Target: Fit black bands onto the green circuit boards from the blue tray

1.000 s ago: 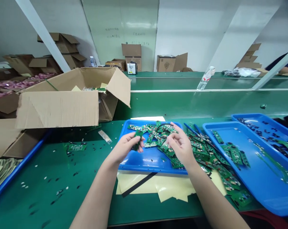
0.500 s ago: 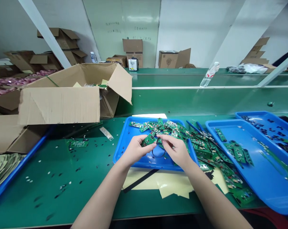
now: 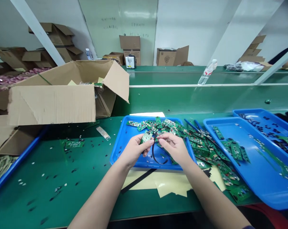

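My left hand (image 3: 137,148) is closed on a small green circuit board (image 3: 146,136), pinched between thumb and fingers above a blue tray (image 3: 117,149). Close beside it, my right hand (image 3: 174,147) pinches the upper end of a thin black strip (image 3: 154,152), which curves down over the tray floor. Where the strip meets the board is partly hidden by my fingers. Many loose circuit boards (image 3: 169,124) are heaped in the back of this tray, just beyond both hands.
More circuit boards (image 3: 203,148) spill between the tray and a second blue tray (image 3: 251,171) at right. Yellowish paper (image 3: 172,183) and a black strip (image 3: 139,181) lie in front. An open cardboard box (image 3: 53,105) stands back left. A bottle (image 3: 207,72) leans behind.
The board in my left hand has turned and shows a paler face. The black strip, looped before, now hangs in an open curve. The whole view has shifted slightly.
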`<action>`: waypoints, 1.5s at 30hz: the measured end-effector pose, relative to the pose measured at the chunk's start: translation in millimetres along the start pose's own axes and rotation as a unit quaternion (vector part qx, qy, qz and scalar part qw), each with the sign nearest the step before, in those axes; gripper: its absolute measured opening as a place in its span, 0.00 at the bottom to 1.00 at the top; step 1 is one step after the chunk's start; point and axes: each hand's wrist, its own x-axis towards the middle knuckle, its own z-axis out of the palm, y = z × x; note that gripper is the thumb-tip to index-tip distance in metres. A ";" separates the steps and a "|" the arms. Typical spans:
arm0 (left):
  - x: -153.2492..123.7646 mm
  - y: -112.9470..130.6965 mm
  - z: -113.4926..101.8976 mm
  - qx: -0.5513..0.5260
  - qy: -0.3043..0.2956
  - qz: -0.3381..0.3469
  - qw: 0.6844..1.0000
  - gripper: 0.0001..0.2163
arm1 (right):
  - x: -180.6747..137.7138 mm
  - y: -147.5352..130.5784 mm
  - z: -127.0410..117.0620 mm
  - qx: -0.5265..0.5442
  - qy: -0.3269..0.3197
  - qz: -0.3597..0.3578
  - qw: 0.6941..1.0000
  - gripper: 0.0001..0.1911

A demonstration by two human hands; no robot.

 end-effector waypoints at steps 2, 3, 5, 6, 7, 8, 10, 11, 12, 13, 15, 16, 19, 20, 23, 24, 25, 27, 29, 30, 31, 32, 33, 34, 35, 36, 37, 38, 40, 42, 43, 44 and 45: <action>1.8 -2.0 1.3 -0.008 -0.005 -0.007 1.000 0.15 | -4.1 -0.7 8.4 0.036 0.002 -0.007 0.999 0.08; 2.3 -2.7 1.9 -0.009 -0.010 -0.011 1.000 0.15 | -5.9 -0.6 11.8 0.045 0.013 -0.007 0.999 0.07; 2.7 -3.8 3.0 -0.011 -0.016 -0.014 1.000 0.15 | -8.6 0.4 16.0 0.048 0.043 0.004 0.998 0.08; 2.8 -4.2 3.6 -0.012 -0.019 -0.014 1.000 0.15 | -9.5 1.1 16.9 0.047 0.057 0.013 0.997 0.08; 2.7 -4.7 4.1 -0.013 -0.024 -0.015 1.000 0.15 | -10.0 1.7 17.2 0.047 0.069 0.022 0.996 0.08; 2.7 -5.2 4.7 -0.012 -0.031 -0.017 0.999 0.15 | -10.1 2.3 17.0 0.049 0.078 0.029 0.995 0.09; 2.9 -6.2 5.6 -0.011 -0.042 -0.022 0.999 0.16 | -9.6 2.4 16.1 0.059 0.087 0.040 0.994 0.10; 3.1 -6.6 5.8 -0.012 -0.045 -0.025 0.999 0.16 | -8.9 2.1 15.5 0.066 0.088 0.043 0.993 0.11; 3.4 -6.9 6.0 -0.016 -0.046 -0.026 0.998 0.16 | -8.0 1.5 14.8 0.074 0.091 0.047 0.992 0.11; 3.7 -7.0 5.9 -0.021 -0.045 -0.025 0.998 0.16 | -7.0 0.8 14.2 0.081 0.093 0.050 0.991 0.12; 4.4 -6.9 5.1 -0.032 -0.042 -0.022 0.998 0.15 | -5.0 -0.2 13.0 0.096 0.092 0.055 0.990 0.12; 4.8 -6.9 4.6 -0.034 -0.043 -0.023 0.998 0.15 | -4.2 -0.5 12.5 0.101 0.089 0.054 0.989 0.13; 6.4 -7.6 2.5 -0.036 -0.053 -0.030 0.998 0.15 | -3.5 -0.3 10.9 0.090 0.093 0.030 0.991 0.11; 7.2 -8.2 1.8 -0.036 -0.054 -0.032 0.997 0.15 | -3.8 -0.2 10.0 0.080 0.110 0.017 0.991 0.10; 10.1 -10.4 -0.8 -0.019 -0.023 -0.023 0.999 0.15 | -5.3 -0.6 6.3 0.050 0.181 -0.033 0.982 0.07; 11.1 -11.0 -1.5 -0.010 -0.008 -0.019 1.000 0.14 | -5.6 -0.8 5.0 0.034 0.192 -0.049 0.980 0.06; 11.9 -11.4 -1.9 -0.003 0.004 -0.018 1.000 0.13 | -5.7 -0.8 4.0 0.013 0.191 -0.064 0.979 0.05; 12.7 -11.8 -1.6 -0.003 0.010 -0.028 1.000 0.12 | -5.7 -0.1 3.0 -0.050 0.149 -0.094 0.983 0.03; 12.4 -12.0 0.2 -0.013 -0.001 -0.049 0.999 0.13 | -5.7 1.2 3.8 -0.112 0.099 -0.131 0.980 0.05; 11.9 -12.2 1.4 -0.014 -0.004 -0.056 0.998 0.14 | -5.9 2.0 4.5 -0.135 0.080 -0.150 0.976 0.07; 11.5 -12.5 2.5 -0.012 -0.004 -0.060 0.998 0.15 | -6.1 2.6 5.4 -0.152 0.066 -0.166 0.972 0.08; 11.1 -13.0 3.5 -0.006 -0.003 -0.063 0.998 0.15 | -6.3 3.1 6.2 -0.166 0.055 -0.177 0.969 0.10; 10.8 -13.5 4.2 0.000 0.000 -0.064 0.998 0.15 | -6.7 3.4 6.8 -0.178 0.045 -0.184 0.966 0.12; 10.7 -14.1 4.6 0.008 0.004 -0.063 0.998 0.16 | -7.0 3.7 7.3 -0.189 0.037 -0.190 0.963 0.14; 10.8 -14.7 4.6 0.018 0.009 -0.059 0.998 0.16 | -7.4 3.9 7.6 -0.198 0.028 -0.195 0.960 0.16; 11.0 -15.1 4.3 0.031 0.015 -0.055 0.998 0.16 | -7.7 4.0 7.7 -0.205 0.022 -0.202 0.958 0.19; 11.3 -15.5 3.8 0.044 0.018 -0.048 0.998 0.15 | -8.0 4.1 7.8 -0.211 0.018 -0.210 0.954 0.21; 11.6 -15.7 3.3 0.056 0.019 -0.041 0.997 0.15 | -8.2 4.3 7.7 -0.217 0.014 -0.220 0.951 0.23; 12.0 -15.8 2.5 0.072 0.013 -0.028 0.997 0.13 | -8.5 4.4 7.6 -0.232 0.005 -0.238 0.943 0.24; 11.9 -15.8 2.2 0.076 0.004 -0.019 0.997 0.12 | -8.6 4.3 7.6 -0.251 -0.007 -0.247 0.936 0.24; 11.8 -15.9 2.3 0.078 0.000 -0.016 0.997 0.11 | -8.6 4.2 7.7 -0.259 -0.011 -0.248 0.933 0.24; 11.6 -16.1 2.5 0.080 -0.004 -0.013 0.997 0.10 | -8.7 4.2 7.8 -0.266 -0.013 -0.245 0.932 0.24; 11.4 -16.4 2.9 0.081 -0.008 -0.012 0.997 0.10 | -8.7 4.2 7.8 -0.272 -0.012 -0.241 0.932 0.24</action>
